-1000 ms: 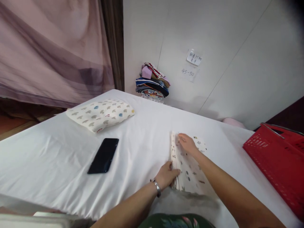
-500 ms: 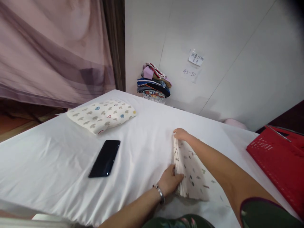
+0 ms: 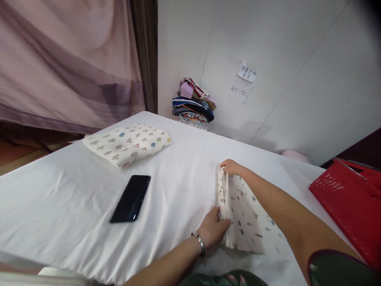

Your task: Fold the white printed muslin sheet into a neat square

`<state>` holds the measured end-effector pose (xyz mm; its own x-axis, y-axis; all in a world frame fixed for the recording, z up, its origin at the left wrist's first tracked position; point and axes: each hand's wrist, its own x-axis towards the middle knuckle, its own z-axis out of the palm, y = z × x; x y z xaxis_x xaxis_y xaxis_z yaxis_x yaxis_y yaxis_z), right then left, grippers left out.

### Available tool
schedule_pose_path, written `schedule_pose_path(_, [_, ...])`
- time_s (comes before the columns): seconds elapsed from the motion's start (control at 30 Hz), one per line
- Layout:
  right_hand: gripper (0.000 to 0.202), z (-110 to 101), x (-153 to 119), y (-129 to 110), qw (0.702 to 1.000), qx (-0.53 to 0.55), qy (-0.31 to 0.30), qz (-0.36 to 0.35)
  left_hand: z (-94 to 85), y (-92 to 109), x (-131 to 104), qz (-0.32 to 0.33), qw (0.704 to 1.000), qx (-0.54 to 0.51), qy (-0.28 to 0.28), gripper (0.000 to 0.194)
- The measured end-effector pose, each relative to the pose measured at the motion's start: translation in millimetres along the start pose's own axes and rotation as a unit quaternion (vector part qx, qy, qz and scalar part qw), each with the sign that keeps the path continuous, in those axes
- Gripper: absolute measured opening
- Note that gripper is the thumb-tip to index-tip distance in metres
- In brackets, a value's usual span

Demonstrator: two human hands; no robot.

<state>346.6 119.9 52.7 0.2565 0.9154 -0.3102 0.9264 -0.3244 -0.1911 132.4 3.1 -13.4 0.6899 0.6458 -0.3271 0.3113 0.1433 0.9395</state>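
Observation:
A white cloth with a small scattered print (image 3: 242, 212) stands partly folded on the white-covered table, its left edge in several layers. My left hand (image 3: 213, 227), with a silver bracelet at the wrist, grips the near end of that layered edge, thumb on the right side. At the far end, the fingers of my right hand (image 3: 231, 167) are closed on the cloth's top corner. Part of the cloth lies behind my right forearm. Left of my hands a black phone (image 3: 131, 198) lies flat.
A folded cloth with mushroom-like shapes (image 3: 127, 145) lies at the table's far left. Beyond the table, a stack of folded fabrics (image 3: 194, 104) stands against the wall. A red bag (image 3: 348, 202) is at the right edge. Pink curtain (image 3: 68, 63) hangs at left.
My right hand has shifted slightly to the right with the cloth's far corner, and the layers there have spread a little apart. My left hand keeps its hold.

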Motion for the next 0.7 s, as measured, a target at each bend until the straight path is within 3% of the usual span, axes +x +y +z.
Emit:
schedule_pose_path(0.33, [0.029, 14, 8, -12, 0.989, -0.143, 0.028, -0.016, 0.6, 0, 0, 0.005, 1.0, 0.025, 0.004, 0.041])
schedule_pose_path(0.6, [0.018, 19, 13, -5, 0.997, -0.071, 0.018, -0.026, 0.1, 4, -2, 0.008, 1.0, 0.028, -0.001, 0.041])
schedule_pose_path(0.7, [0.031, 22, 11, 8, 0.999, -0.017, 0.023, -0.041, 1.0, 0, 0, 0.011, 1.0, 0.018, -0.005, 0.042])
